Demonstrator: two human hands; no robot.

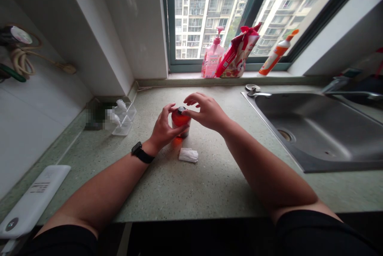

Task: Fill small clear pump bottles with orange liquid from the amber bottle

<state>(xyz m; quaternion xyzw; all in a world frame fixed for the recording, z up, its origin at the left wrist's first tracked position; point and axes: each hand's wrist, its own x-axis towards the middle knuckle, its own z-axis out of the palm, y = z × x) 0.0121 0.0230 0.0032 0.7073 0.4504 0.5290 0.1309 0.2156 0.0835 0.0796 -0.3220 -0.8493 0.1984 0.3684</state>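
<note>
A translucent red-orange bottle (181, 121) with a black cap (181, 110) stands upright on the counter. My left hand (165, 128) is wrapped around its left side, thumb across the front and fingers behind. Beside the cap is my right hand (206, 110), its fingers apart and raised; the thumb tip reaches the cap's edge, though I cannot tell whether it presses on it. A folded white tissue (188, 155) lies on the counter just in front of the bottle.
A steel sink (323, 128) is set into the counter at right. On the windowsill stand a pink pump bottle (213, 58), a red bag (239, 54) and an orange-white bottle (277, 54). A clear plastic holder (124, 122) and a white power bank (36, 198) lie at left.
</note>
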